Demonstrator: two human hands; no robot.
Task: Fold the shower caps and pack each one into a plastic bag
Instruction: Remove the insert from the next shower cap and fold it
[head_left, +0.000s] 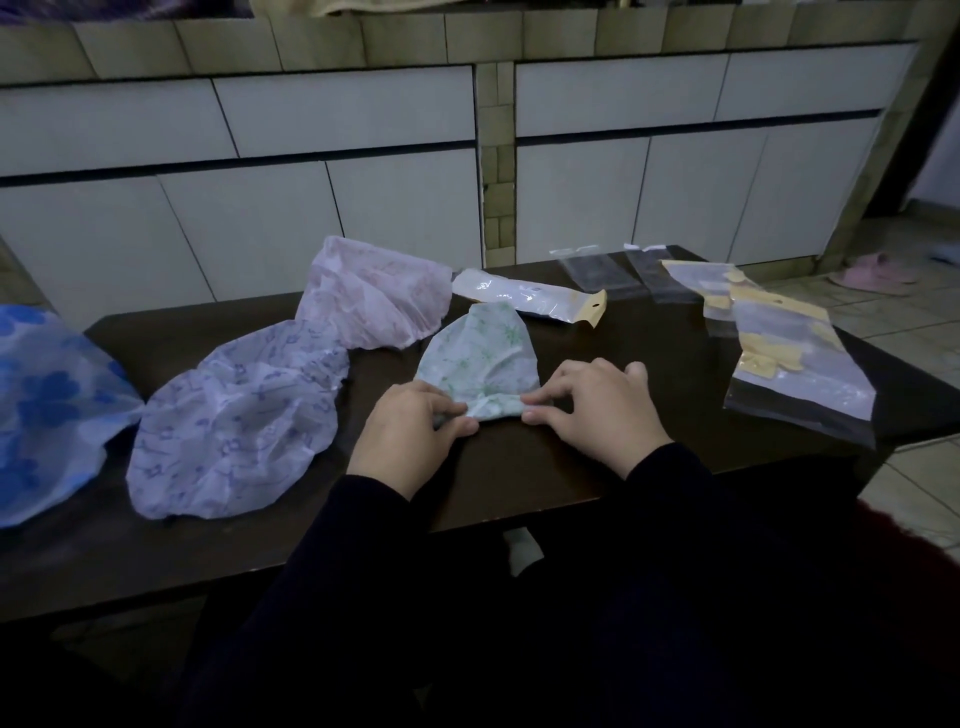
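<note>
**Both hands pinch the green-print cap at the table's near edge**

The left hand (410, 431) and the right hand (597, 410) each pinch the gathered near edge of the green shower cap (480, 358), thumbs and fingertips curled onto the bunched band. The cap lies on the dark table (519, 467), already folded to a rounded wedge; its long axis runs away from the person, the rounded tip pointing at the far side.

Just beyond that tip lies a filled plastic bag (524, 293) with a yellow header, set crosswise. To the left, a lilac cap (234, 415) and a pink cap (374, 291) lie spread and crumpled, touching one another. A blue cap (47, 405) is cut off by the left edge. To the right, well apart from the hands, a loose stack of empty bags (795, 364) overlaps; two clear bags (592, 273) behind are dim and hard to make out.
</note>
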